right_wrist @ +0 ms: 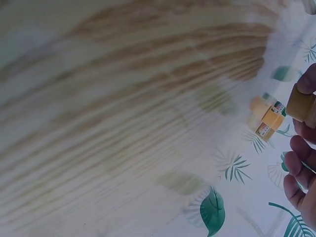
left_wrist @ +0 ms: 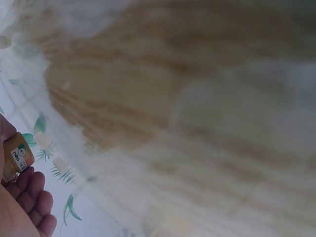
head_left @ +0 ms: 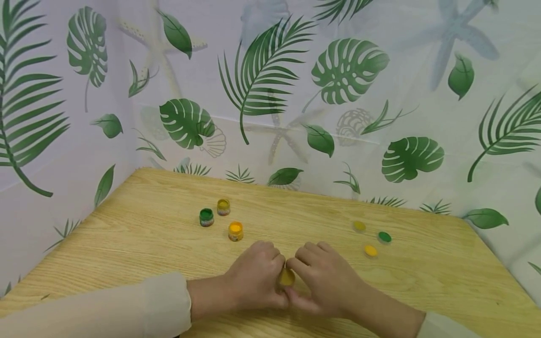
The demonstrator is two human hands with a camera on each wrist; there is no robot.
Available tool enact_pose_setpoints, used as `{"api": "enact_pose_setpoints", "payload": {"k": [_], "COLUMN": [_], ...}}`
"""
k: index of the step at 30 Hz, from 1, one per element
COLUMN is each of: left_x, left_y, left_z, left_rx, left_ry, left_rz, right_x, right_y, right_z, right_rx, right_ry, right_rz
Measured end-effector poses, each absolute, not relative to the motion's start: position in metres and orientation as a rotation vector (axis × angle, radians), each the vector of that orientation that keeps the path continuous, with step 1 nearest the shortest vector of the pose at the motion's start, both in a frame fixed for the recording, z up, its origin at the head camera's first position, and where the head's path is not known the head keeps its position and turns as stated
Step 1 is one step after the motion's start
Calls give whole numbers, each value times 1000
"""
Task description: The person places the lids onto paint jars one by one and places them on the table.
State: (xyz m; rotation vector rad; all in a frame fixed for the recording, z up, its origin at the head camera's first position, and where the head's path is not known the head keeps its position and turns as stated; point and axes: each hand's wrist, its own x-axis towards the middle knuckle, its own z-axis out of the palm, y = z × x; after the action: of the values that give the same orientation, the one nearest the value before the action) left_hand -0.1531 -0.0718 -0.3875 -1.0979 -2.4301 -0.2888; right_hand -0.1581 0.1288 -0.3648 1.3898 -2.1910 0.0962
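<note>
From where I stand, the person's left hand (head_left: 258,277) and right hand (head_left: 323,277) nearly meet, fingers curled, both pinching a small mustard-coloured jar (head_left: 287,278) with a white label, held between thumbs and forefingers. Pale cream sleeves (head_left: 165,303) cover the forearms. The wood-grain table (head_left: 127,225) spreads out beneath.

Just beyond the left hand, slightly to its left, stands an open, squat jar of orange-yellow paint (head_left: 235,231); past that, an open dark green paint jar (head_left: 206,217), then an open olive-yellow one (head_left: 223,207). Beyond the right hand, to its right, lie three round lids: orange-yellow (head_left: 370,251) nearest, then green (head_left: 384,237), then olive (head_left: 359,226). Farthest off hangs a white covering printed with green leaves (head_left: 270,155).
</note>
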Motion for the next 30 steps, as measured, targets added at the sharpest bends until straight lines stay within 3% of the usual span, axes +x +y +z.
{"api": "enact_pose_setpoints", "payload": {"k": [30], "left_x": [-154], "left_y": [-71], "left_z": [-384], "left_rx": [-1108], "left_ry": [-2406], "left_rz": [-309], "right_x": [-162], "right_y": [130], "right_z": [-368], "right_rx": [1452], "right_ry": [-2112], "right_rz": [149]}}
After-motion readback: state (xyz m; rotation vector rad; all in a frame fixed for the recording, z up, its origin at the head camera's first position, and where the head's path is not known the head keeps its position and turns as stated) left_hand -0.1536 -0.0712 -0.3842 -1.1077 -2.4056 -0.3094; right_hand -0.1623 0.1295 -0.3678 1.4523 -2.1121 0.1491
